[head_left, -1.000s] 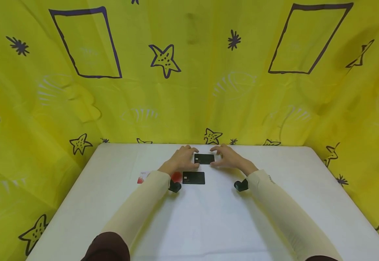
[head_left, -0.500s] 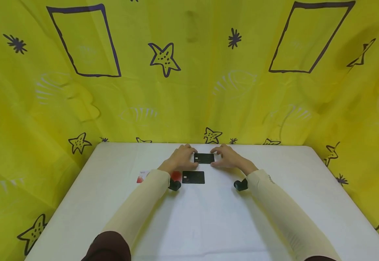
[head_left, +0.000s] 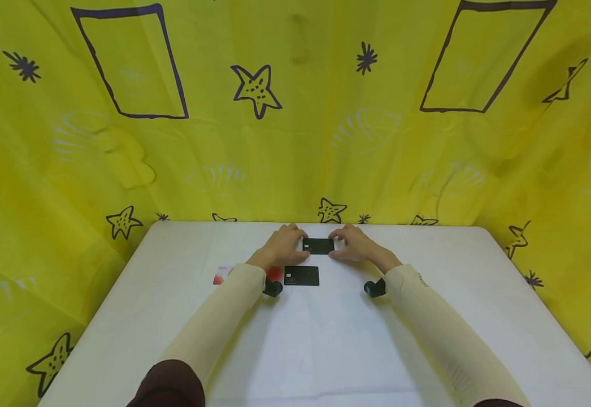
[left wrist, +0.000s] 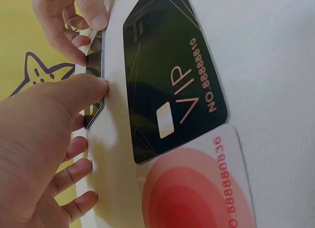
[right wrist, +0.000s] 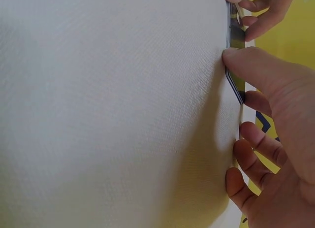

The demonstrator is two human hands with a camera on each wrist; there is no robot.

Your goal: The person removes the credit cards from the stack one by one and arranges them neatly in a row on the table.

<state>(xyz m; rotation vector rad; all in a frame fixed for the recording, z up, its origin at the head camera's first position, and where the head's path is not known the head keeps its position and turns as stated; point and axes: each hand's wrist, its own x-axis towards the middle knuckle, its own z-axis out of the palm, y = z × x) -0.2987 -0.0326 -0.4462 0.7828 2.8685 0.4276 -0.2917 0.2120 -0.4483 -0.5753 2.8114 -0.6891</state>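
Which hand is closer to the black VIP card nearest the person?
Left. The left hand is just beyond the left part of the black VIP card; the right hand is farther off, beyond it and to the right.

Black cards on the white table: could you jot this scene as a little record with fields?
Held: stack of thin rectangular cards, black on top
Left grip: pinches the stack's left end
Right grip: pinches the stack's right end
Nearer the person: flat black rectangular VIP card
Left of that: red-and-white rectangular card
Surface: white table
Backdrop: yellow fabric with star drawings
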